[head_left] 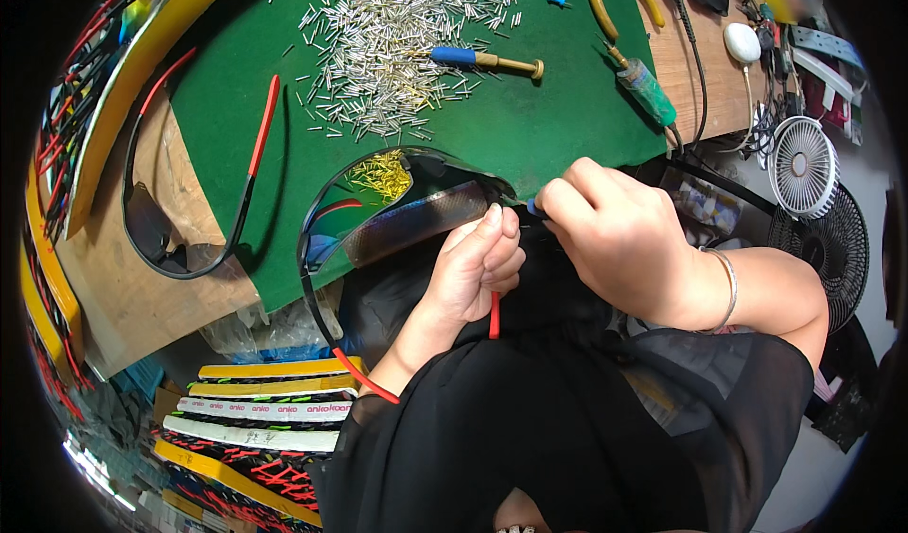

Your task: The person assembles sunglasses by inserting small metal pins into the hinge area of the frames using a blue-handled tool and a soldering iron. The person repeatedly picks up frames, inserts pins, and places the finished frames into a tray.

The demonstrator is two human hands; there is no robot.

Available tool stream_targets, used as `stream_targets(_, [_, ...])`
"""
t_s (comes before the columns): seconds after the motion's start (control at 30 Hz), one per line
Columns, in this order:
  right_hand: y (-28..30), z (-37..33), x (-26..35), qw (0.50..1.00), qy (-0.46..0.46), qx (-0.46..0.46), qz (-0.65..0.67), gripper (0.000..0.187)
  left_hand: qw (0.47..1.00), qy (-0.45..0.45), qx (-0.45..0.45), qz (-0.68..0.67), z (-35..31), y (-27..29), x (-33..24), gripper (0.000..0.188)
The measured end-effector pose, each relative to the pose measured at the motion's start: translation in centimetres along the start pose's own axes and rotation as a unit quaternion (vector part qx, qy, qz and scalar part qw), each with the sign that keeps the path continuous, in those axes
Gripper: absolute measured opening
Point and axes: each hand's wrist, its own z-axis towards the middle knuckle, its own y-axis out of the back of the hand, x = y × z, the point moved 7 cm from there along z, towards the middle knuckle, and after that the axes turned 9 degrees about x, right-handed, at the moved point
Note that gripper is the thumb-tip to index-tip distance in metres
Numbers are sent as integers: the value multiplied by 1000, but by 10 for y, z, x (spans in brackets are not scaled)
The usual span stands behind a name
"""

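Head view | left hand (473, 273) pinching sunglasses (397, 216) | right hand (615, 235) fingers pressed on hinge | striped flat packages (265, 410) stacked lower left

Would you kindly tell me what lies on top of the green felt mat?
On the green felt mat lie a heap of small silver metal pins and a blue-handled brass tool; whatever the heap buries stays hidden.

1. a pair of black-framed sunglasses with a dark mirrored wraparound lens and red-tipped arms (397, 221) was held over the green mat's near edge.
2. its right hinge end sat pinched between both hands, arms hanging downward.
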Motion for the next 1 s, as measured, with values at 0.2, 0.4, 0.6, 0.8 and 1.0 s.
stream_targets(0.2, [-14, -5, -5, 996, 12, 90, 16, 15, 1000, -1, 14, -17, 1, 2, 1, 26])
stream_targets(0.4, [0, 0, -5, 998, 27, -5, 51, 16, 1000, -3, 16, -16, 1, 2, 1, 27])
stream_targets(0.6, [1, 0, 1, 998, 34, 50, 3, 15, 1000, 2, 14, -12, 1, 2, 0, 28])
stream_targets(0.8, [-1, 1, 1, 993, 43, 113, -2, 16, 999, -3, 25, -28, 1, 2, 1, 26])
stream_targets(1.0, [5, 3, -5, 994, 17, 46, 93, 16, 999, -3, 18, -26, 1, 1, 1, 26])
